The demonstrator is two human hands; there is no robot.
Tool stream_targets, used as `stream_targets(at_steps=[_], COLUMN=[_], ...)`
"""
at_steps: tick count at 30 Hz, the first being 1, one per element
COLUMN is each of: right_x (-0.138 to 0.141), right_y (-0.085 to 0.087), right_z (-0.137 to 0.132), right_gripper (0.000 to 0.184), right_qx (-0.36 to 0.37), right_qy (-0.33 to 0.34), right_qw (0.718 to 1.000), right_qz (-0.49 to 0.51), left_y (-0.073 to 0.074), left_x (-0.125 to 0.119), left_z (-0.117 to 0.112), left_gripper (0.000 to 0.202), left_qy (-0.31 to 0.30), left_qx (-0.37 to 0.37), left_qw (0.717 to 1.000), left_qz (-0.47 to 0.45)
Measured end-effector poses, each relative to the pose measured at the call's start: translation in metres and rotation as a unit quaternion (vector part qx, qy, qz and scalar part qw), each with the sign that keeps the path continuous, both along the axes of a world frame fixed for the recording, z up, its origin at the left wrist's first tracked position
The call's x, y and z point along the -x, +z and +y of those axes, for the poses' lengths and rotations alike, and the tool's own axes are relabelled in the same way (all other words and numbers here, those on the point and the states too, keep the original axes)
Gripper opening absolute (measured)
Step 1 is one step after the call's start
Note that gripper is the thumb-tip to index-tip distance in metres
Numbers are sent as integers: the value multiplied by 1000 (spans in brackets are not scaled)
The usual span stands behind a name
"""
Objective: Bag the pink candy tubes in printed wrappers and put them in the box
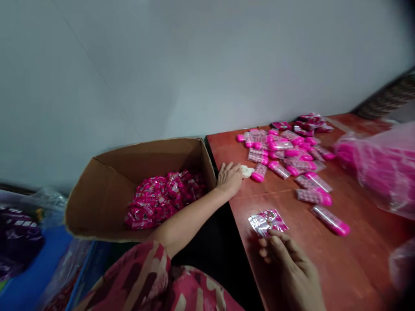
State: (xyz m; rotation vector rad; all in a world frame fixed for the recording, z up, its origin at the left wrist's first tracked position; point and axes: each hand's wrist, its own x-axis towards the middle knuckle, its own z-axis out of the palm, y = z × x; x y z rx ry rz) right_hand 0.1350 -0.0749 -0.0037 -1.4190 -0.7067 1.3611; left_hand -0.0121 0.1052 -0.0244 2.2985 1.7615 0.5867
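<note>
My left hand (230,178) rests at the table's left edge, its fingers stretched out and spread. A crumpled white wad (247,171), perhaps cloth or tissue, touches its right side. My right hand (293,265) is lower right over the table, thumb and fingers closed at the near edge of a shiny pink and silver packet (269,221). Blur hides the exact contact there. Beyond both hands lie several clear tubes with bright pink caps (288,151), small patterned pieces inside. One such tube (330,220) lies apart, right of the packet.
An open cardboard box (106,177) with many pink packets (165,196) stands left of the reddish table (324,263). More packets (311,124) are piled at the back. A clear bag of pink items (379,166) sits at right. Behind is a pale wall (194,65).
</note>
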Motion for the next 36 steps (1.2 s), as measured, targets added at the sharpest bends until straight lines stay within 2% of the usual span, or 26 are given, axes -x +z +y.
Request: stream_targets(at_steps=[3, 5, 7, 9, 12, 15, 20, 24, 27, 29, 31, 32, 33, 36], right_x=[-5, -8, -13, -18, -26, -31, -34, -31, -29, -31, -35, -37, -39, -45], right_y=[-1, -1, 0, 3, 6, 9, 11, 9, 8, 9, 13, 16, 19, 31], right_z=[0, 2, 5, 7, 6, -1, -6, 6, 19, 24, 26, 26, 26, 25], right_gripper=[25, 24, 24, 24, 23, 22, 24, 25, 35, 35, 33, 32, 32, 31], right_qx=[23, 13, 0, -19, -42, -52, -59, -84, -99, -107, -117, -121, -123, -115], right_qy=[-8, -16, -6, -7, -18, -24, -24, -71, -94, -88, -67, -46, -16, 97], right_qw=[1000, 1000, 1000, 1000, 999, 998, 997, 991, 990, 990, 991, 991, 992, 988], right_qz=[11, 3, -8, -13, -14, -23, -47, -70, -27, 5, 12, 9, 5, -15], left_y=[5, 14, 21, 23, 15, 3, -8, -7, 1, 11, 21, 26, 30, 34], left_x=[2, 2, -1, -7, -18, -27, -32, -35, -39, -40, -38, -37, -36, -32], left_z=[-8, -23, -42, -59, -78, -86, -88, -95, -107, -114, -117, -117, -116, -112], left_gripper=[27, 38, 44, 42, 39, 35, 26, 24, 26, 31, 42, 45, 45, 34], left_qy=[-3, -42, -133, -232, -305, -312, -271, -233, -232, -229, -192, -169, -151, -127], left_qx=[-41, -80, -112, -109, -74, -55, -61, -91, -81, -28, 75, 142, 215, 414], left_qw=[999, 994, 980, 962, 947, 947, 956, 953, 941, 931, 912, 894, 868, 765], left_qz=[-25, -60, -96, -99, -63, -48, -95, -170, -233, -282, -354, -391, -422, -477])
